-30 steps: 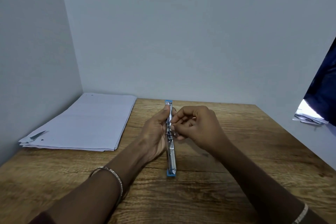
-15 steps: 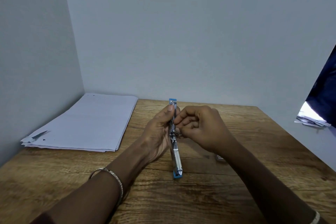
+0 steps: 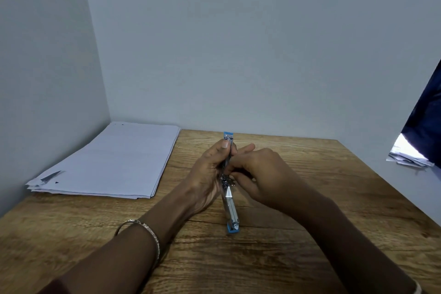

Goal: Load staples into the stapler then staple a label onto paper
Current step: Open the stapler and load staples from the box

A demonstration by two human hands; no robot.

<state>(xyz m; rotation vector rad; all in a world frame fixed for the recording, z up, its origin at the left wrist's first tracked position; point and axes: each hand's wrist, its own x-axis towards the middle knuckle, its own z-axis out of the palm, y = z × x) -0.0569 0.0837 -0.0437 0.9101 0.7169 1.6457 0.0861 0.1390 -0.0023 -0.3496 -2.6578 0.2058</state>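
Observation:
A blue and silver stapler (image 3: 232,210) lies opened out flat along the middle of the wooden table (image 3: 310,198), one blue end near me and the other far. My left hand (image 3: 210,174) grips its far half from the left, thumb on top. My right hand (image 3: 260,174) is curled against the stapler's middle from the right, fingertips pinched at the metal channel; whatever they pinch is hidden. A stack of white paper (image 3: 114,160) lies at the table's back left.
Grey walls close the table at the left and back. At the far right, past a slanted wall edge, lie some loose papers (image 3: 405,157) beneath dark blue cloth (image 3: 427,117). A bangle circles my left wrist.
My right hand has slid slightly nearer along the stapler's middle. The stapler's near end has swung a little to the right. The left hand keeps its grip.

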